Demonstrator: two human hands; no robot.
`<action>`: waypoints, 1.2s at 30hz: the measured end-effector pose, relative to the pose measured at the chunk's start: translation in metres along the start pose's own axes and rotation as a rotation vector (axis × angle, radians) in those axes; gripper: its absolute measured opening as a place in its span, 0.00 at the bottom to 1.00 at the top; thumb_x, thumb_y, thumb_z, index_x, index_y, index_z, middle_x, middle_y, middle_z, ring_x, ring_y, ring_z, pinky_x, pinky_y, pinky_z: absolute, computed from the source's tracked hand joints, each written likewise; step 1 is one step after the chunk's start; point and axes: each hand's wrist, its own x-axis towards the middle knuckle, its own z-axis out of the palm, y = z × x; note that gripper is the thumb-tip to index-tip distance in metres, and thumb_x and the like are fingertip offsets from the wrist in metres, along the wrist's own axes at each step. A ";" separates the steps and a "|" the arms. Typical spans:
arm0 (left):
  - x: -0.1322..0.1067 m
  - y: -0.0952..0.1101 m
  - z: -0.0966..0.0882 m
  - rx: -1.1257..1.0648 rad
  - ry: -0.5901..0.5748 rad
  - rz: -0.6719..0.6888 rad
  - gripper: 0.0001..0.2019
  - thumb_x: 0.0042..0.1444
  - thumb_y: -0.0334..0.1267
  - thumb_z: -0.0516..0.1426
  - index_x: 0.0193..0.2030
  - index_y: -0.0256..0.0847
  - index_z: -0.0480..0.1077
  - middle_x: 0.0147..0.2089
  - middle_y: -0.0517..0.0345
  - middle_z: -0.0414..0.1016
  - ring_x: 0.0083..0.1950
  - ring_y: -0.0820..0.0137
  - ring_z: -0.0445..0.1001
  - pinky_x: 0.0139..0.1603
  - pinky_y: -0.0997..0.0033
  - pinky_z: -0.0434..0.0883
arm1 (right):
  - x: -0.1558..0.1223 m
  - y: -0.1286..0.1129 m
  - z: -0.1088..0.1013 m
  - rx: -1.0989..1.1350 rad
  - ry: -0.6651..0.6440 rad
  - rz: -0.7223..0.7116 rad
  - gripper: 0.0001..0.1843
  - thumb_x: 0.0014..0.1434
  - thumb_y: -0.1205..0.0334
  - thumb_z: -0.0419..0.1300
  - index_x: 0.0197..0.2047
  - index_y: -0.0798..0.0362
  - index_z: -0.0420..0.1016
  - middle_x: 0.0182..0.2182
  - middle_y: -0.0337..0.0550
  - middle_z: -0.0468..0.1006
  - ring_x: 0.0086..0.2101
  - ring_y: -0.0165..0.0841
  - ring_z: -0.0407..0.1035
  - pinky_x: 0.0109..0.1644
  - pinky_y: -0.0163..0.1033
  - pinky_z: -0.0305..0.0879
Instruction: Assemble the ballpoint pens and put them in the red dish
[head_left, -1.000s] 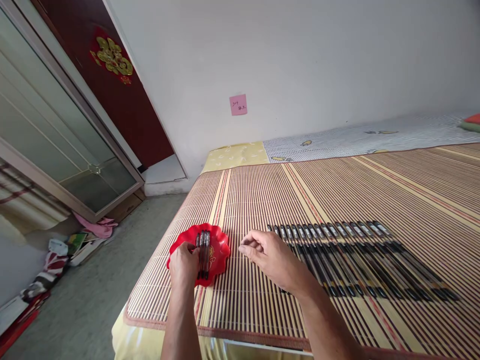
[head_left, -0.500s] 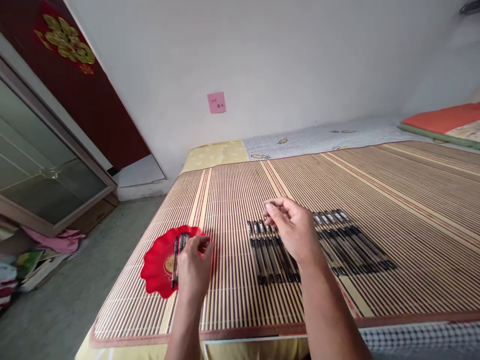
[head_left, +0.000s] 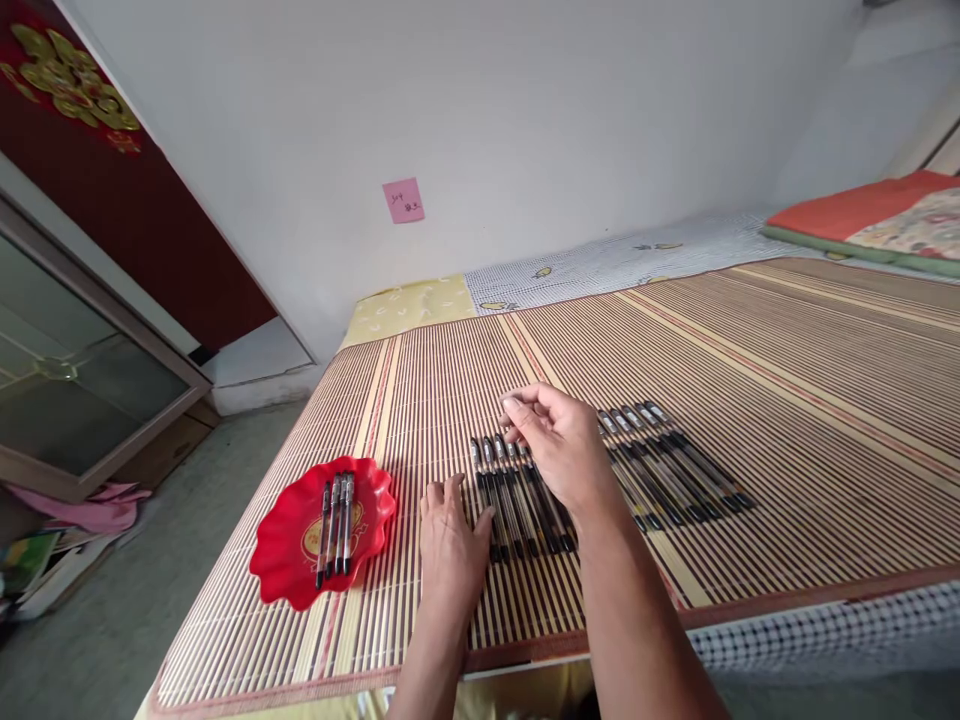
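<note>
A long row of black-capped pens (head_left: 671, 460) lies side by side on the striped bamboo mat. My left hand (head_left: 452, 545) is beside the row's left end, fingers loosely spread and thumb apart, with nothing visible in it. Above the middle of the row, my right hand (head_left: 559, 440) has its fingers curled and its thumb against them; no object shows there. It and its forearm hide some pens. Several more pens (head_left: 335, 525) rest together on a red plate (head_left: 281, 545) with a wavy rim, left of both hands.
The bamboo mat (head_left: 420, 400) covers a bed that stands against a white wall. A pink note (head_left: 403, 200) is stuck to that wall. Folded orange bedding (head_left: 847, 205) lies at the far right. Beyond the bed's left edge are the grey floor and a glass-panelled door (head_left: 82, 370).
My left hand has moved right, from the red plate to the left end of the pen row. The right hand stays above the row. The view has shifted slightly right.
</note>
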 end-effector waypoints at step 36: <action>0.010 -0.029 -0.064 -1.099 -0.070 -0.263 0.21 0.48 0.34 0.65 0.51 0.36 0.77 0.37 0.56 0.75 0.35 0.72 0.71 0.34 0.74 0.68 | -0.006 0.054 0.034 -0.918 -0.495 0.212 0.13 0.67 0.71 0.54 0.38 0.54 0.80 0.40 0.48 0.83 0.41 0.36 0.76 0.40 0.36 0.62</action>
